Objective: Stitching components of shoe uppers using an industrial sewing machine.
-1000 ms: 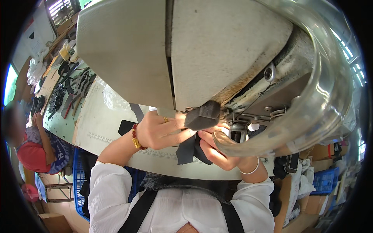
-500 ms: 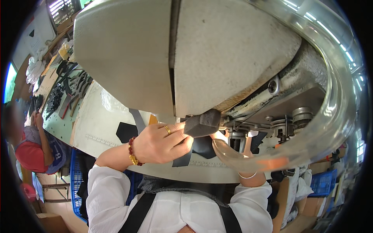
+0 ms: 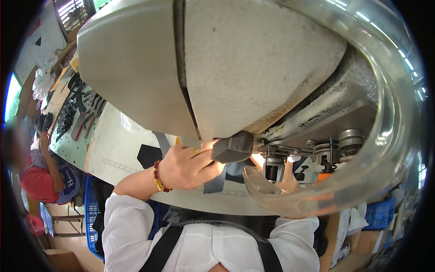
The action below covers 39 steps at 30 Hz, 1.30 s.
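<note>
Head view only. We see a large off-white sewing machine head point(image 3: 217, 63) filling the upper frame, its grey metal underside and needle mechanism point(image 3: 317, 149) to the right, and a clear curved plastic guard point(image 3: 362, 181) sweeping round in front of it.

Left hand point(image 3: 186, 167), with a gold ring and a red-and-gold bead bracelet point(image 3: 157, 177) at the wrist, sits at the machine's lower edge. Its fingers curl closed around a dark grey flat fabric piece point(image 3: 216, 181): thumb and fingers pinch the strip, which hangs down below the hand onto the white worktable point(image 3: 122, 149). The hand also touches a dark grey block-shaped knob point(image 3: 233, 147) projecting from the machine, just above the fingers.

Right hand point(image 3: 283, 181) is mostly hidden behind the guard and the presser area; we see only the fingers point(image 3: 258, 159), blurred through the plastic, near the needle. We cannot tell whether it grips anything.

More dark fabric point(image 3: 238, 172) lies between the two hands under the machine. A black cut piece of fabric point(image 3: 148, 155) lies flat on the table, just left of the left wrist, apart from it.

Far left, another person in a red cap point(image 3: 36, 183) sits at a neighbouring bench point(image 3: 68, 131) strewn with dark cut parts point(image 3: 68, 113). Blue plastic crates point(image 3: 93, 213) stand under the table.
</note>
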{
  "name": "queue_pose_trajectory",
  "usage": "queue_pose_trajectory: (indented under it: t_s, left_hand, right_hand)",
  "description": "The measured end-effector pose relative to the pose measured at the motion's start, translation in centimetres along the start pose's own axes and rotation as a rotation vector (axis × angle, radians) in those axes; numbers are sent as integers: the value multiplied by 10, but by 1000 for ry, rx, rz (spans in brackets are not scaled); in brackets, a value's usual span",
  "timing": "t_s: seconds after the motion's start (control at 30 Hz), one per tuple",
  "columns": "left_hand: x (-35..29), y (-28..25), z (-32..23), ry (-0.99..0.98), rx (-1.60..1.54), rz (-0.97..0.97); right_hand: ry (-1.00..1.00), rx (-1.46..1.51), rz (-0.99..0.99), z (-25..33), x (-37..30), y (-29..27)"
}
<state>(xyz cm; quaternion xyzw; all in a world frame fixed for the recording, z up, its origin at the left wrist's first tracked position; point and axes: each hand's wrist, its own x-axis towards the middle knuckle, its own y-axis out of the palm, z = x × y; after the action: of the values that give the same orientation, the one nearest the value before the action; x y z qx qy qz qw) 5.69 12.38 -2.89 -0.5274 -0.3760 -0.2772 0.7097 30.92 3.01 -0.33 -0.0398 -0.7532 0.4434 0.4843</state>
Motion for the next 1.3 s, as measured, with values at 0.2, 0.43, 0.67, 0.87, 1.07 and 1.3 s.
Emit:
queue_pose_trajectory:
  t_s: [0.2, 0.43, 0.67, 0.87, 1.07, 1.3]
  left_hand:
    - [-3, -1, 5, -20, -32, 36]
    - [-17, 6, 11, -47, 3, 124]
    - [-35, 21, 13, -77, 50, 127]
    - [-36, 20, 13, -114, 15, 133]
    - [-38, 19, 17, -65, -8, 130]
    - [-25, 22, 22, -113, -145, -52]
  right_hand:
    - [-46, 2, -5, -3, 0, 3]
    - [-78, 14, -7, -5, 3, 1]
    - [-95, 17, -2, -5, 7, 4]
    - [-139, 21, -10, -4, 7, 3]
    - [-290, -38, -47, -6, 13, 7]
    - [-981, -965, 51, -12, 15, 7]
